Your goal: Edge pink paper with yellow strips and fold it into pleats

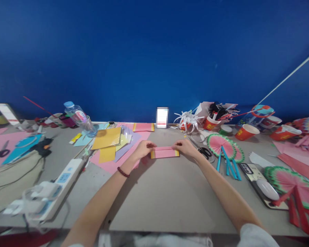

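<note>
A pink paper strip (165,153) with yellow bands at its two ends is held just over the grey table. My left hand (145,149) pinches its left end. At the opposite end, the fingers of my right hand (182,146) are closed on the same strip. A fold line runs along its length near the upper edge. Farther back lies a similar pink and yellow paper piece (143,127), in front of a phone (162,117) that stands upright. Black-handled scissors (206,153) rest close to my right forearm.
Left of my hands are coloured paper sheets (106,138), a plastic bottle (81,118) and a white power strip (60,188). On the right lie pink paper fans (221,145), paper cups (247,132), a white mouse (267,189) and shredded white paper (189,119). Behind stands a blue wall (154,55).
</note>
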The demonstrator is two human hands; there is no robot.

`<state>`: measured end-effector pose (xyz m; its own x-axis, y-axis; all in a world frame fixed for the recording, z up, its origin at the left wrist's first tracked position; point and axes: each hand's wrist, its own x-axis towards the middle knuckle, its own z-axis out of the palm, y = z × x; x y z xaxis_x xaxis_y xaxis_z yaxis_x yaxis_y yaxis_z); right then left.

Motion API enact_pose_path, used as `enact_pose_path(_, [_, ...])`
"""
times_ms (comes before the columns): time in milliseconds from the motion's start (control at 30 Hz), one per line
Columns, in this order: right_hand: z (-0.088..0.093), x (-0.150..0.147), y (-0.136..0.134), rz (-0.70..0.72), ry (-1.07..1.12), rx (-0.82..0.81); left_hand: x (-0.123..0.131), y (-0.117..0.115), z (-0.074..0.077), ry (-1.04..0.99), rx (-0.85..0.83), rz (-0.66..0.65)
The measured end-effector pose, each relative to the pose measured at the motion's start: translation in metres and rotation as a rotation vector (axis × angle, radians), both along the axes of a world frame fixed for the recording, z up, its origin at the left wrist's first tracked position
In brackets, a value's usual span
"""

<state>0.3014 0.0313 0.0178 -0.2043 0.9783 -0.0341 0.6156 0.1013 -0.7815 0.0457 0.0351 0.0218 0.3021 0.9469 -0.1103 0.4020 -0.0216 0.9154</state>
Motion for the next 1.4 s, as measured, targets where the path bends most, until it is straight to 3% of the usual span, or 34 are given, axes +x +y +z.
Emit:
enact_pose_path(167, [-0.001, 0.001, -0.001, 0.062, 0.145, -0.132, 0.0, -0.001, 0.0, 0.074, 0.142, 0.0])
enact_pose_path(400, [0.01, 0.005, -0.003, 0.258, 0.139, -0.123, -0.004, -0.001, 0.009, 0.254, 0.343, -0.104])
enact_pose_path(500, [0.012, 0.004, -0.003, 0.292, -0.004, 0.067, -0.004, -0.003, 0.017, 0.392, 0.444, -0.154])
enact_pose_path(600, [0.008, -0.002, -0.004, 0.222, -0.205, 0.415, -0.002, -0.008, 0.019, 0.563, 0.589, -0.105])
enact_pose_path(700, [-0.002, -0.008, -0.006, 0.224, -0.436, 0.698, 0.003, -0.01, 0.01, 0.702, 0.767, -0.05])
enact_pose_path(800, [-0.013, -0.009, -0.008, 0.285, -0.634, 0.788, 0.006, -0.01, -0.008, 0.789, 0.839, -0.136])
enact_pose_path(1000, [-0.027, -0.005, -0.009, 0.31, -0.668, 0.634, 0.006, -0.007, -0.032, 0.76, 0.807, -0.193])
enact_pose_path(1200, [-0.028, 0.001, -0.003, 0.25, -0.33, 0.463, 0.001, -0.006, -0.031, 0.704, 0.763, -0.136])
enact_pose_path(1400, [-0.034, 0.003, 0.008, 0.177, -0.082, 0.328, -0.002, 0.002, -0.033, 0.443, 0.627, -0.071])
